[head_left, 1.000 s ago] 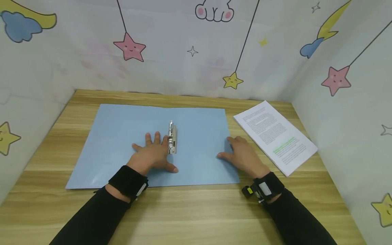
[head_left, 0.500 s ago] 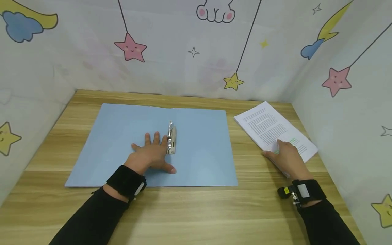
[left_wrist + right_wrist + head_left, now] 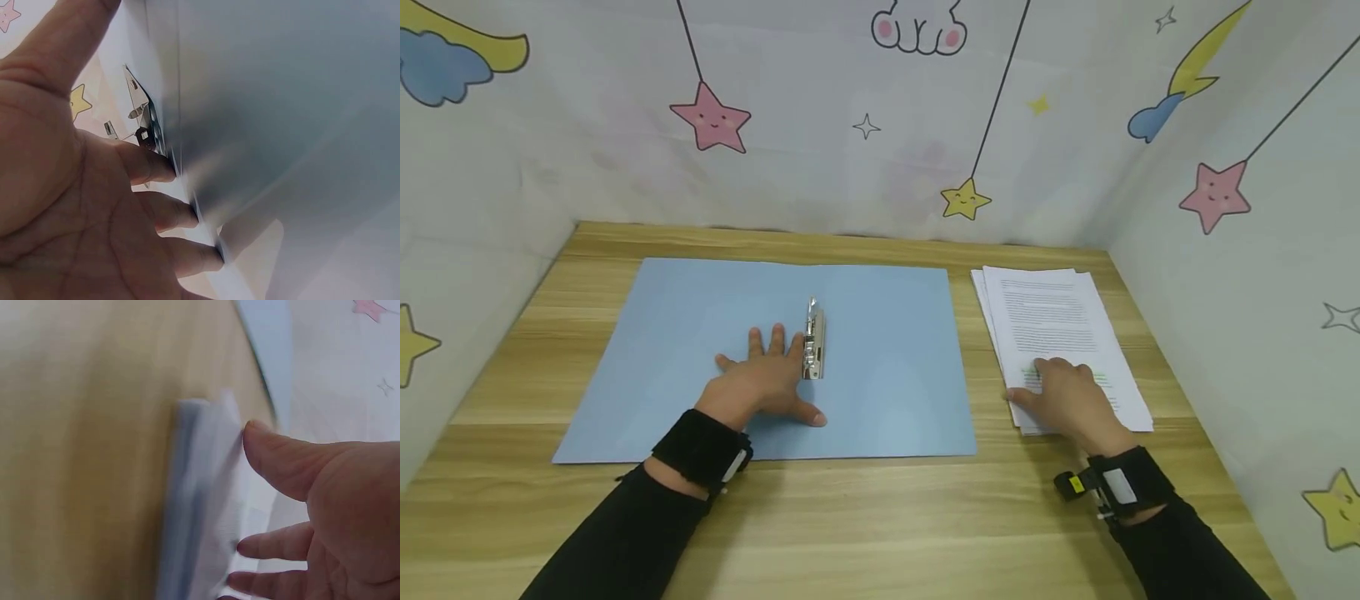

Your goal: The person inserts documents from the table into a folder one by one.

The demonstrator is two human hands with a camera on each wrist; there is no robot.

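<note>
A light blue folder (image 3: 887, 358) lies spread flat, with a metal lever clip (image 3: 815, 343) along its middle. My left hand (image 3: 751, 388) rests on it with fingers spread, the fingertips just left of the clip and the thumb pointing right. In the left wrist view the fingertips meet the folder's surface, and the clip (image 3: 142, 115) stands beyond them. To the right, my right hand (image 3: 1070, 406) presses on a stack of printed paper (image 3: 1045, 308), thumb at its left edge and fingers on top. The sheets (image 3: 215, 481) are slightly fanned; green highlighted lines are partly covered.
The wood-grain table (image 3: 880, 525) meets a white patterned backdrop (image 3: 820, 183) at the back and both sides. A narrow strip of table separates the folder from the papers. Each wrist wears a black strap (image 3: 1131, 483).
My right hand has moved from the folder's right edge onto the paper stack. The stack has turned from slanted to nearly upright, its sheets now uneven. The left hand stays on the folder.
</note>
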